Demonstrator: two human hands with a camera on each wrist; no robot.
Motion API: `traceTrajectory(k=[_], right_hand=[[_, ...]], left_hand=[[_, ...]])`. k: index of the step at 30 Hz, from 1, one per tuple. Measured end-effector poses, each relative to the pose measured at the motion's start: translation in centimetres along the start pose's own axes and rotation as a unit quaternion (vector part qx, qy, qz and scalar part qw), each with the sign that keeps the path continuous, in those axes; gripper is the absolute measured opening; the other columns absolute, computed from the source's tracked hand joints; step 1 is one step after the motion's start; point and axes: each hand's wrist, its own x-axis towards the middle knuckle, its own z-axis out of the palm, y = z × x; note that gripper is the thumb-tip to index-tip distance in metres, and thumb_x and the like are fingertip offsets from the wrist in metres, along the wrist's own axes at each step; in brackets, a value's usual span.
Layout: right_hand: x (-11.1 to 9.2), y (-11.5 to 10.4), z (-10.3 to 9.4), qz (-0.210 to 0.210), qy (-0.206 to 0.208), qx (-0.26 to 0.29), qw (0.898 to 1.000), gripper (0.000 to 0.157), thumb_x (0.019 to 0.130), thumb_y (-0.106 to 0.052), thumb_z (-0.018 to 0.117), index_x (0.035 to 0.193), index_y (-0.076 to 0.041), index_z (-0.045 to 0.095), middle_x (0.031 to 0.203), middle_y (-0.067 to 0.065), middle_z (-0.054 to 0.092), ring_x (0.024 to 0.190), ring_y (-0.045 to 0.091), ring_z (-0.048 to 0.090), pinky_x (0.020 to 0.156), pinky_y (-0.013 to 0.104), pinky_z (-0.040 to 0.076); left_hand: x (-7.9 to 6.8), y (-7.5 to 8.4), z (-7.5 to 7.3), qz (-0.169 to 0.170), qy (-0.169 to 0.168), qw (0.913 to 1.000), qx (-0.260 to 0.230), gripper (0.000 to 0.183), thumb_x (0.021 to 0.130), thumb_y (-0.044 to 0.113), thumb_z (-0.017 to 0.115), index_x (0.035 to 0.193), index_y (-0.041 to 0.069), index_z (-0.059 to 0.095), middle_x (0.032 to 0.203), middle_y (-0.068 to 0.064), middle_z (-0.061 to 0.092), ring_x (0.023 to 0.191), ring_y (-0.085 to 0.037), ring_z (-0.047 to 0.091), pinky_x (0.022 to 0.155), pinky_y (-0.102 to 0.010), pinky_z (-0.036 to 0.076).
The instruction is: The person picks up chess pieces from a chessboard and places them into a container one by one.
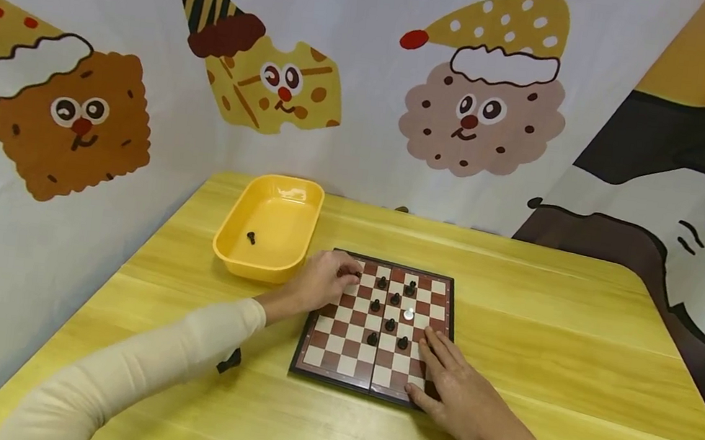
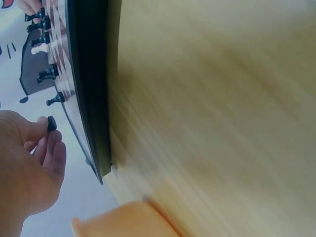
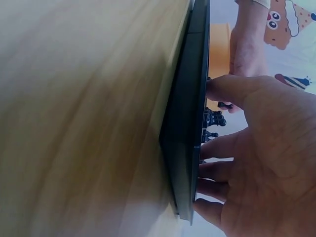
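Note:
My left hand (image 1: 324, 280) is over the far left corner of a brown-and-white chessboard (image 1: 332, 352). Its thumb and fingertips pinch a small black chess piece (image 2: 52, 123), which shows its base in the left wrist view. Several black chess pieces (image 1: 376, 305) stand on the middle squares, and one white chess piece (image 1: 408, 314) is among them. At the board's near right side rests my right hand (image 1: 463, 396), fingers extended, fingertips touching the board's surface and edge. In the right wrist view the black side (image 3: 185, 113) of the board is beside that hand's fingers.
A yellow tray (image 1: 255, 271) stands left of the board, with a black piece (image 1: 251, 237) lying in it. A dark object (image 1: 230, 361) is partly hidden by the left sleeve. Behind the wooden table (image 1: 562, 331) hangs a cartoon-printed cloth (image 1: 359, 163).

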Motion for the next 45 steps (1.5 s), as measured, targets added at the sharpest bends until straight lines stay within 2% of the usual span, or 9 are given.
traceTrajectory(k=[2, 4, 10, 18, 28, 35, 39, 45], right_hand=[[-0.1, -0.1, -0.1, 0.000, 0.002, -0.010, 1.000, 0.076, 0.105, -0.052, 0.050, 0.152, 0.007, 0.039, 0.163, 0.024, 0.023, 0.148, 0.043, 0.022, 0.113, 0.057, 0.030], [-0.1, -0.2, -0.1, -0.001, 0.004, -0.014, 1.000, 0.076, 0.105, -0.051, 0.049, 0.152, 0.007, 0.039, 0.163, 0.024, 0.024, 0.148, 0.042, 0.022, 0.114, 0.056, 0.030], [0.1, -0.4, 0.1, -0.003, 0.008, -0.021, 1.000, 0.074, 0.105, -0.048, 0.049, 0.152, 0.008, 0.037, 0.162, 0.025, 0.024, 0.148, 0.043, 0.022, 0.115, 0.054, 0.029], [0.1, -0.7, 0.2, -0.001, 0.003, -0.033, 0.999, 0.073, 0.106, -0.046, 0.048, 0.151, 0.010, 0.036, 0.161, 0.027, 0.023, 0.148, 0.044, 0.021, 0.116, 0.054, 0.026], [0.2, -1.0, -0.2, -0.004, -0.029, -0.034, 0.999, 0.069, 0.108, -0.039, 0.045, 0.151, 0.013, 0.033, 0.161, 0.031, 0.019, 0.148, 0.046, 0.017, 0.117, 0.054, 0.021], [0.7, -1.1, 0.0, -0.014, -0.025, -0.031, 0.999, 0.069, 0.109, -0.040, 0.043, 0.152, 0.012, 0.031, 0.161, 0.030, 0.018, 0.149, 0.045, 0.015, 0.118, 0.054, 0.020], [0.7, -1.1, -0.1, -0.006, -0.035, -0.026, 0.999, 0.070, 0.109, -0.041, 0.042, 0.154, 0.011, 0.029, 0.162, 0.029, 0.015, 0.150, 0.044, 0.013, 0.118, 0.054, 0.019], [0.2, -0.9, -0.3, 0.000, -0.040, -0.025, 0.999, 0.070, 0.109, -0.041, 0.043, 0.154, 0.011, 0.029, 0.163, 0.029, 0.016, 0.150, 0.044, 0.013, 0.118, 0.054, 0.020]], left_hand=[[0.2, 0.1, -0.2, -0.001, 0.004, 0.9999, 0.010, 0.019, 0.095, 0.008, 0.074, 0.113, 0.001, 0.075, 0.115, -0.010, 0.072, 0.098, -0.018, 0.069, 0.079, -0.023, 0.056], [0.3, 0.2, -0.4, 0.004, 0.007, 0.9999, 0.013, 0.019, 0.095, 0.007, 0.074, 0.113, 0.001, 0.075, 0.114, -0.010, 0.073, 0.100, -0.019, 0.069, 0.081, -0.025, 0.056], [0.2, 0.3, -0.8, 0.021, 0.000, 0.9993, 0.032, 0.019, 0.094, 0.006, 0.075, 0.112, 0.002, 0.076, 0.107, -0.008, 0.073, 0.091, -0.016, 0.069, 0.076, -0.022, 0.055], [0.4, 0.4, -1.2, 0.018, -0.006, 0.9997, 0.014, 0.020, 0.093, 0.004, 0.074, 0.113, 0.000, 0.075, 0.104, -0.009, 0.073, 0.089, -0.015, 0.068, 0.074, -0.019, 0.055], [0.5, 0.4, -1.8, 0.015, -0.013, 0.9998, 0.010, 0.020, 0.095, 0.002, 0.071, 0.114, -0.003, 0.073, 0.105, -0.010, 0.072, 0.087, -0.016, 0.068, 0.071, -0.018, 0.055], [0.8, 0.3, -2.6, 0.026, -0.003, 0.9995, 0.016, 0.018, 0.097, 0.002, 0.069, 0.114, -0.003, 0.074, 0.111, -0.012, 0.072, 0.087, -0.015, 0.069, 0.068, -0.019, 0.055], [0.8, 0.3, -2.7, 0.032, -0.005, 0.9994, 0.012, 0.018, 0.097, 0.000, 0.069, 0.113, -0.004, 0.073, 0.110, -0.014, 0.072, 0.087, -0.017, 0.069, 0.067, -0.018, 0.055], [0.7, 0.5, -2.3, 0.048, 0.010, 0.9986, 0.019, 0.017, 0.097, 0.004, 0.070, 0.112, -0.002, 0.074, 0.109, -0.012, 0.072, 0.093, -0.019, 0.070, 0.074, -0.021, 0.056]])
